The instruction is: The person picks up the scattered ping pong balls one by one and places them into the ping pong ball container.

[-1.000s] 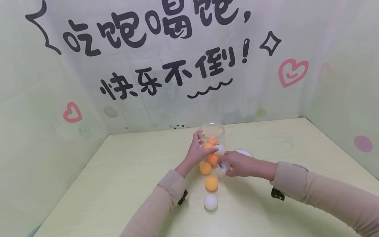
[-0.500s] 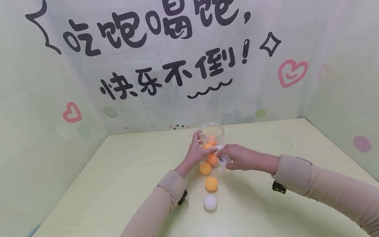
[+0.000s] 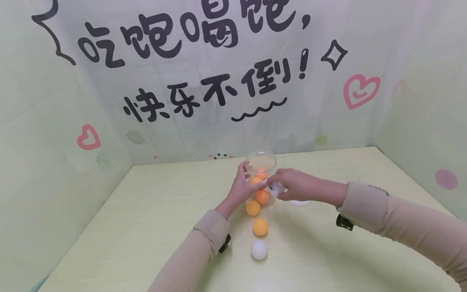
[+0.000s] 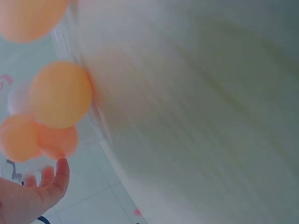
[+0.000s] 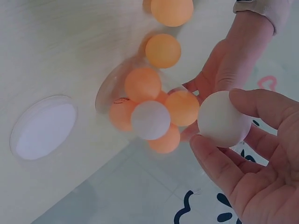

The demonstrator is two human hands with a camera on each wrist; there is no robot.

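A clear plastic jar (image 3: 274, 164) stands upright on the table, with several orange ping-pong balls (image 5: 143, 85) and a white one (image 5: 151, 120) inside. My left hand (image 3: 245, 188) grips its left side, thumb across the front and fingers behind; in the left wrist view, the fingertips (image 4: 62, 171) show beside the balls. Thumb and fingers of my right hand (image 5: 266, 172) pinch a white ping-pong ball (image 5: 219, 119) with a dark print. That ball is just right of the jar, below its rim and near my left thumb.
Two orange balls (image 3: 253, 208) (image 3: 260, 227) and a white ball (image 3: 259, 249) lie in a row on the table in front of the jar. A round white lid (image 5: 44, 128) lies flat to the jar's right. A printed cloth wall (image 3: 182, 134) closes off the back.
My right hand has risen along the jar's right side with the white ball. The lid's near edge now shows below that hand. My left hand and the jar have stayed in place.
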